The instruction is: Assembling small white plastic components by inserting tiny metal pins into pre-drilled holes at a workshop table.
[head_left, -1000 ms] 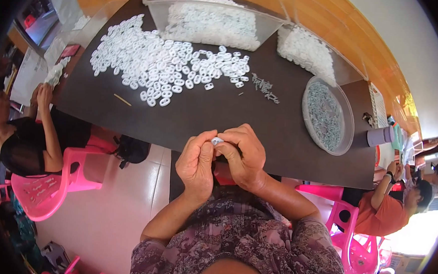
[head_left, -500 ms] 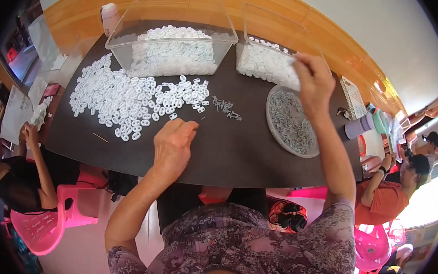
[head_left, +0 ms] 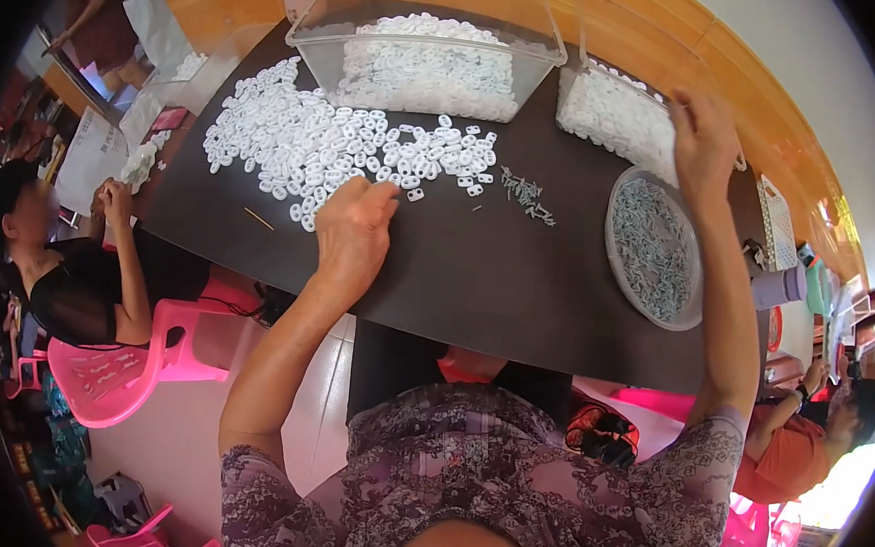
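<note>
My left hand (head_left: pixel 355 230) rests low over the dark table at the near edge of a heap of small white oval pieces with two holes (head_left: pixel 296 129). Its fingers are curled together, and whatever they hold is hidden. My right hand (head_left: pixel 703 154) is raised beside the smaller clear box (head_left: pixel 618 114) of white pieces, its fingers apart and nothing visible in them. Below that hand stands a round clear tub (head_left: pixel 611 246) full of small grey screws (head_left: pixel 654 252). A small pile of loose screws (head_left: pixel 527 196) lies between the white pieces and the tub.
A large clear bin (head_left: pixel 423 97) of white pieces stands at the back. A thin yellowish stick (head_left: pixel 258 218) lies at left. Beyond the tub are a purple cup (head_left: pixel 777 289) and a white perforated basket (head_left: pixel 776 224). People sit on both sides; a pink chair (head_left: pixel 141 376) is at left.
The whole view has swung, so the table appears shifted right and upward. My right hand stays by the smaller box, its fingers looser. My left hand is still curled near the heap.
</note>
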A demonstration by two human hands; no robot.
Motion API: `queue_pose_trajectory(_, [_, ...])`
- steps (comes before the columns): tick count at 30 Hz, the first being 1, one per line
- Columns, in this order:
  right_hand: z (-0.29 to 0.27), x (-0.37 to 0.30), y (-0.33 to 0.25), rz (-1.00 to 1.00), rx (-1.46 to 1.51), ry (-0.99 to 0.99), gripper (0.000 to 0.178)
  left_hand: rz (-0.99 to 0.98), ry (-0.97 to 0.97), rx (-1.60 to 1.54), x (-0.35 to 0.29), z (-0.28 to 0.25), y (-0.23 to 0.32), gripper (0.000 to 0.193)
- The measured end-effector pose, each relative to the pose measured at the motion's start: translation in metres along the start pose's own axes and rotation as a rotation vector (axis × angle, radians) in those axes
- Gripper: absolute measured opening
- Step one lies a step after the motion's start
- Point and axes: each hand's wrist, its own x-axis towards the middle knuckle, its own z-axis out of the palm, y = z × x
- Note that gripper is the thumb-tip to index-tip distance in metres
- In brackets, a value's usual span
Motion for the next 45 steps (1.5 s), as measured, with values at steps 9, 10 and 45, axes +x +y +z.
queue_pose_trajectory(9, [-0.004, -0.049, -0.1, -0.202, 0.453, -0.146, 0.016, 0.147, -0.167, 0.216, 0.007, 0.023, 0.0, 0.011])
queue_pose_trajectory(10, [0.0, -0.056, -0.104, -0.205, 0.499, -0.201, 0.015, 0.15, -0.168, 0.213, 0.007, 0.024, -0.003, 0.011])
queue_pose_trajectory(45, [-0.019, -0.1, -0.188, 0.482, 1.148, -0.858, 0.016, -0.88, -0.158, -1.403, -0.063, -0.014, 0.057, 0.012])
